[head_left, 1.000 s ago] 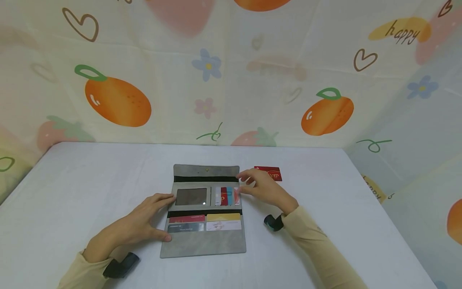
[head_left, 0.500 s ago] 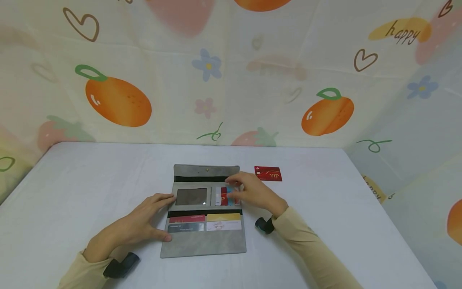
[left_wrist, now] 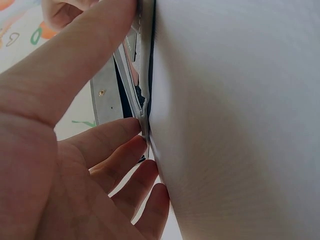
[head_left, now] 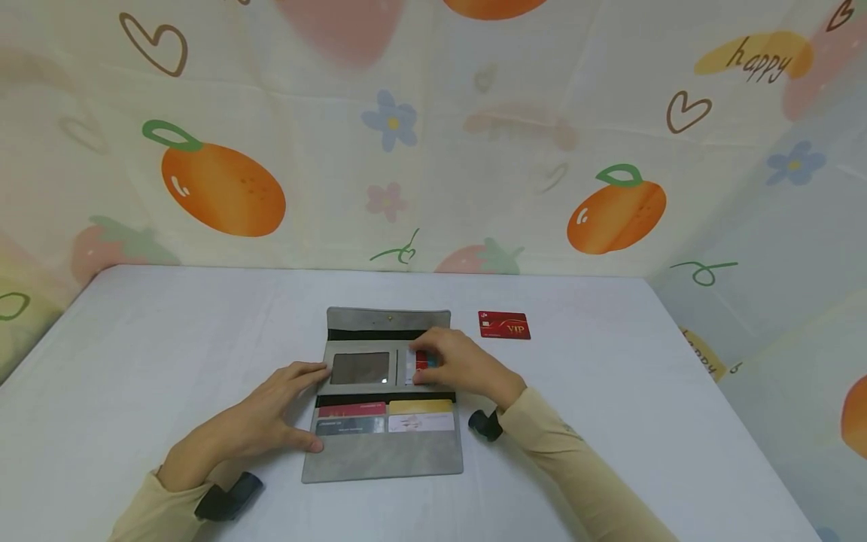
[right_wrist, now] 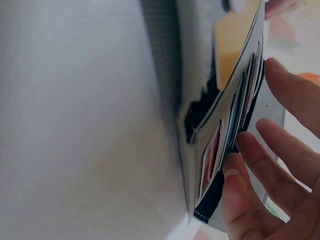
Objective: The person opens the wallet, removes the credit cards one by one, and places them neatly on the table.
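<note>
A grey wallet (head_left: pixel 379 458) lies unfolded on the white table, with several cards in its slots. My left hand (head_left: pixel 264 421) rests along its left edge, thumb and fingertips touching it, the fingers mostly straight; the left wrist view shows these fingers (left_wrist: pixel 125 150) at the edge. My right hand (head_left: pixel 467 366) is over the middle panel's right side. Its thumb and fingers (right_wrist: pixel 252 145) stand apart around upright card slots, one holding a red card (head_left: pixel 421 360). Whether they touch the cards is unclear, and the hand hides part of them. A clear window (head_left: pixel 360 368) is left of these slots.
A red VIP card (head_left: pixel 504 325) lies loose on the table (head_left: pixel 576 324), right of the wallet's top flap (head_left: pixel 359 318). The lower panel holds a red card (head_left: pixel 351 410), a yellow card (head_left: pixel 420 406) and others. A printed curtain (head_left: pixel 474 150) hangs behind.
My right hand has moved left from the wallet's right edge across the upright card slots, uncovering the loose VIP card. The left hand and wallet stay in place.
</note>
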Demonstrator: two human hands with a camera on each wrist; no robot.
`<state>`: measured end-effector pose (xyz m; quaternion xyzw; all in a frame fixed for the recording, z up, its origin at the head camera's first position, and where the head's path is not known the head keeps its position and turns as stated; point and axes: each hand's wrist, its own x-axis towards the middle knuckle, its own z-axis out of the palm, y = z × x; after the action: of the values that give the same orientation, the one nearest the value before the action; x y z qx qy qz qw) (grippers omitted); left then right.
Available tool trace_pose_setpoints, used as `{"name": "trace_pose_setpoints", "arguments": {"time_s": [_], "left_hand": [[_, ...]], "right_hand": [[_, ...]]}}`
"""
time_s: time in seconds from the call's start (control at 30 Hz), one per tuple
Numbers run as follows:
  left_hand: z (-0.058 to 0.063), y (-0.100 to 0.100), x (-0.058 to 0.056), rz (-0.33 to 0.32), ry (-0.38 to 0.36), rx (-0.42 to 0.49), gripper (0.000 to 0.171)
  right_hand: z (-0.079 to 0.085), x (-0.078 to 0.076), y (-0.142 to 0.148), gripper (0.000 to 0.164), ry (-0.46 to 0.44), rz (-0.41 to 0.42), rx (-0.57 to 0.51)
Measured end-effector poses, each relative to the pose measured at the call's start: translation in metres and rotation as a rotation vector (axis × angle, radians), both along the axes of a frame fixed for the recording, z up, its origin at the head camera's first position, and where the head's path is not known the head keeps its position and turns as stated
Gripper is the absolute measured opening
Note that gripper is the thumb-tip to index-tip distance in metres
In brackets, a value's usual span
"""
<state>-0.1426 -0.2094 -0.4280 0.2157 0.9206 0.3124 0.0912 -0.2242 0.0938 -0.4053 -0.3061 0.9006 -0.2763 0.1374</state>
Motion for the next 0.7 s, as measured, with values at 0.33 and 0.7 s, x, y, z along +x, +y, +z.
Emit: {"name": "trace_pose_setpoints", "arguments": {"time_s": [0.33,0.7], "left_hand": [[0.0009,0.0009,0.0000,0.004,-0.008,-0.005,0.102],[0.0005,0.0003,0.0003,0.002,0.004,0.004,0.102]], "right_hand": [[-0.0013,-0.0001,-0.0070,0.045,0.040,0.039,0.084],[-0.0005,0.0018,-0.0082,0.045,0.049,0.027,0.098]]}}
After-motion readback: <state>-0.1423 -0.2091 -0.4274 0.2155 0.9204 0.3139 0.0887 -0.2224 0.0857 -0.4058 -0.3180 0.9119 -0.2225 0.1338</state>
